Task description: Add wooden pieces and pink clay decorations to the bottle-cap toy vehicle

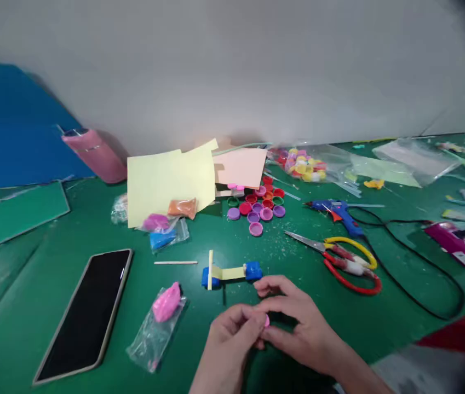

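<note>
Between the fingertips of my left hand (232, 335) and my right hand (300, 323) is a small pink piece of clay (267, 320), partly hidden by the fingers. Both hands are closed in a pinch on it, low in the view. Just beyond them stands a small model with blue clay ends (253, 271), joined by a pale yellow paper strip (232, 273); a cream stick (210, 269) stands at its left end. To the left, a pink clay lump (167, 302) sits at the mouth of a clear bag (154, 338). A thin white stick (175, 262) lies behind that bag.
A phone (85, 312) lies left. Bagged clay (162, 236) and yellow paper (166, 186) are behind. Colourful bottle caps (256, 229) cluster at centre back. Scissors (347, 262) and a blue glue gun (337, 212) with a trailing black cord (415, 254) lie right.
</note>
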Tool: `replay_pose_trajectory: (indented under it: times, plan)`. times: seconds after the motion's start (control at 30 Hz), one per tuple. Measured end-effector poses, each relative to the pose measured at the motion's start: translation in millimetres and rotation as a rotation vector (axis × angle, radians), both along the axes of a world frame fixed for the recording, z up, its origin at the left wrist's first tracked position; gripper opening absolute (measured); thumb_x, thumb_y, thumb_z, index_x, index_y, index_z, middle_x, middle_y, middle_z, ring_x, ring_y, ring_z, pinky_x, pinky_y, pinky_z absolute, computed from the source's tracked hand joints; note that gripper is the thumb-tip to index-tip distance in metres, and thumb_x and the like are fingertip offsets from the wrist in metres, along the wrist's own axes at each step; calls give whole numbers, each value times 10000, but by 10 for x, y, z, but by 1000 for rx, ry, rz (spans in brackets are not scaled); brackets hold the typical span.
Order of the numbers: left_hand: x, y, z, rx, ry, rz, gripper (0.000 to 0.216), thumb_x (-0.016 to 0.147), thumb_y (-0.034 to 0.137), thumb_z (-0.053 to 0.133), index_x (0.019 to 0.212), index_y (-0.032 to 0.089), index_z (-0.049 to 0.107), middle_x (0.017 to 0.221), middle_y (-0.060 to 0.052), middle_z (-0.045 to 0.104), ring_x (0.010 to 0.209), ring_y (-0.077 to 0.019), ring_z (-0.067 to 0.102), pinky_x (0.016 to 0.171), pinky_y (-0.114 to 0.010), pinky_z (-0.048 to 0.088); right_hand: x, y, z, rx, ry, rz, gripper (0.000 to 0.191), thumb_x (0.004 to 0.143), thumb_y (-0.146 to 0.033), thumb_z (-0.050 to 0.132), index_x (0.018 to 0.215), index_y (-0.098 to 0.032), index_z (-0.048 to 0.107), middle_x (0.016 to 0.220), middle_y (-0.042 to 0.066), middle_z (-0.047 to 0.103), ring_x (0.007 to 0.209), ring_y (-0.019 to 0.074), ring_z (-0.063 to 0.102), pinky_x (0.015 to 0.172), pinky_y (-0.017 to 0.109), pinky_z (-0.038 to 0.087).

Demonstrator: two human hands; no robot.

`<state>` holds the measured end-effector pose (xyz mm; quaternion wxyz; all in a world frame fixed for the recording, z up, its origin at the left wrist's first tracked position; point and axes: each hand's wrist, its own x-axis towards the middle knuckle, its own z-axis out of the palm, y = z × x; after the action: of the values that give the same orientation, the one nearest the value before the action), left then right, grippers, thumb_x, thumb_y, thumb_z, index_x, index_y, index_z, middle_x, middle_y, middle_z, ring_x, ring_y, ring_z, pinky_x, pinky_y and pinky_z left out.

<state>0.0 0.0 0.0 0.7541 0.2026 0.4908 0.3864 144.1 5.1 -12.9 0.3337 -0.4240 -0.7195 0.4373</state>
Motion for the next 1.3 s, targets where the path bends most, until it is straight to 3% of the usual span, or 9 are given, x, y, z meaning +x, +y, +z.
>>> replay_pose_trajectory:
  times: [0.47,0.8,1.07,1.3]
  plan:
    - [-55,-7,-1,10,-27,32,161,630,262,709,563,140,629,539,18,553,518,-89,447,535,-213,349,-25,62,22,20,24,-26,165,751,-190,617,908,-221,653,1093,50,488,988,163,515,878,252,416]
    - [-96,16,48,-41,-11,50,152,608,253,720,540,132,659,498,7,556,515,-95,447,542,-212,366,-43,69,-13,67,83,-27,300,729,-166,644,1018,-231,595,1117,53,487,1027,172,503,886,273,424]
    - [-96,18,-25,-36,-94,83,211,637,316,686,544,128,664,492,-12,564,500,-107,471,522,-219,379,-62,89,8,52,70,-55,171,742,-163,621,900,-226,639,1051,45,506,952,155,532,859,258,428]
    - [-99,17,42,10,6,52,245,664,300,660,488,132,637,489,1,528,537,-115,449,566,-228,370,-55,67,-22,54,103,-77,198,736,-156,627,922,-224,633,1071,46,504,949,153,534,857,257,432]
